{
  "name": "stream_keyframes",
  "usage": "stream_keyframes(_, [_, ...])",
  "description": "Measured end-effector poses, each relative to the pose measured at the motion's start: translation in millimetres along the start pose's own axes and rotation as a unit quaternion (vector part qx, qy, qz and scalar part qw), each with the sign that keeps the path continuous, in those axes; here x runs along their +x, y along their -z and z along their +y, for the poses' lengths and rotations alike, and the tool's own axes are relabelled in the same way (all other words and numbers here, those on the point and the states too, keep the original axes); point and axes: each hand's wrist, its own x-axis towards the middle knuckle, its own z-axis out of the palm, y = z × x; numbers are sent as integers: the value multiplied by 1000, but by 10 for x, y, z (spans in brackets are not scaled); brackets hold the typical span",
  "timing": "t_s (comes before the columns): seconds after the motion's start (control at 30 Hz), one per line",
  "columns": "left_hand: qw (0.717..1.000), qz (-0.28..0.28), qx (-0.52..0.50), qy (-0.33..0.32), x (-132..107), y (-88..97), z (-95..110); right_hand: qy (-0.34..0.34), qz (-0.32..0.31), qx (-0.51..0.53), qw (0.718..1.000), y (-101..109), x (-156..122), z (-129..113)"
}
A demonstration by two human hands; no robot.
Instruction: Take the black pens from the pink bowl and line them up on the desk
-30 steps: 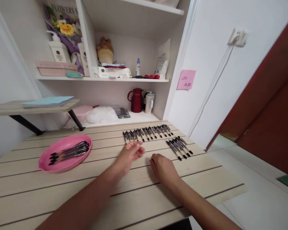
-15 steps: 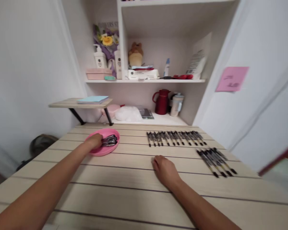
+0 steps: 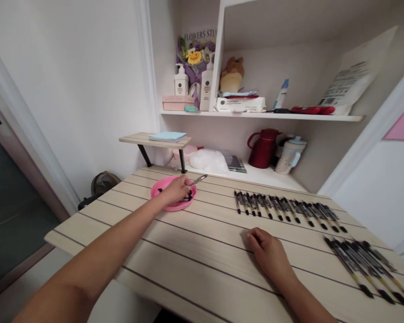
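Pen (image 3: 199,179) up now: my left hand (image 3: 178,189), down among the pens in the pink tray (image 3: 174,207) half a second ago, has its grip clamped on this one, an end poking past the rim, so one is out of the bunch. My right hand (image 3: 268,247) rests curled, fingers together, on the worktop (image 3: 208,242).

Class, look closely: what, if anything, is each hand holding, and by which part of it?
The left hand holds a pen toward one end, its other end jutting past the fingers; nothing shows in the curled right hand.
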Motion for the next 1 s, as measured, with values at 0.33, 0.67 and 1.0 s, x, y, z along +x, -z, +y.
stream_keyframes(0.33, [747,-286,-581,152,-826,-1586,1209,-151,67,477,863,132,25,-132])
stream_keyframes(0.67, [671,-314,-656,145,-816,-1739,1336,-225,114,579,775,215,147,-10])
stream_keyframes(1.0, [658,-399,-631,96,-827,-1755,1266,-170,249,581,756,514,257,358])
